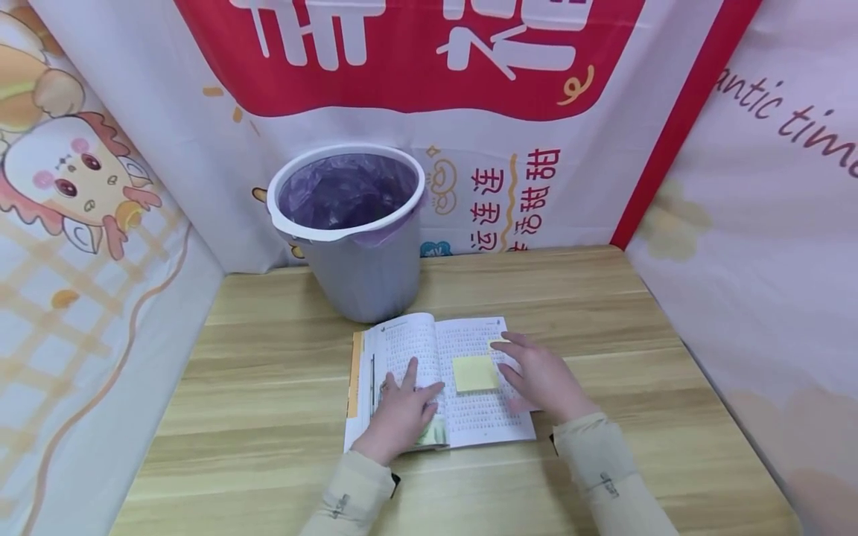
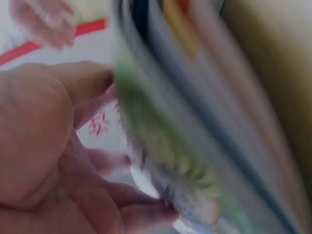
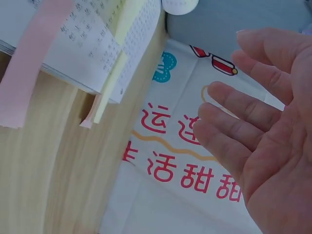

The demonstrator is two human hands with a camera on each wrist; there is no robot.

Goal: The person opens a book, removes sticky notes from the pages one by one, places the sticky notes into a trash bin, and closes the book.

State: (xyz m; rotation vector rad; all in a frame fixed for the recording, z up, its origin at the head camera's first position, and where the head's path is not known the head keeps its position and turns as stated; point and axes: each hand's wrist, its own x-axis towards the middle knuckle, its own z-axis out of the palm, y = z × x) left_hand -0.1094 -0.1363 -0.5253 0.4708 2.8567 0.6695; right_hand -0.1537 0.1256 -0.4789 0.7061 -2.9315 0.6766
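An open book [image 1: 482,428] with printed text lies on the wooden table. My left hand [image 1: 398,417] rests on its left page, fingers spread and mostly straight. In the left wrist view, thumb and fingers reach the blurred pages [image 2: 161,131]. Stuck on the right page is a square yellow sticky note [image 1: 476,374]. My right hand [image 1: 543,376] is over that page's outer edge, close to a narrow yellow strip [image 3: 109,87]. Its fingers are loosely extended with nothing between them in the right wrist view. A pink strip [image 3: 36,58] sticks out past the page edge.
A grey trash bin [image 1: 362,275] with a white rim and a purple liner stands behind the book. Printed cloth [image 1: 382,89] hangs at the back of the wooden table [image 1: 268,439], with more cloth along both sides.
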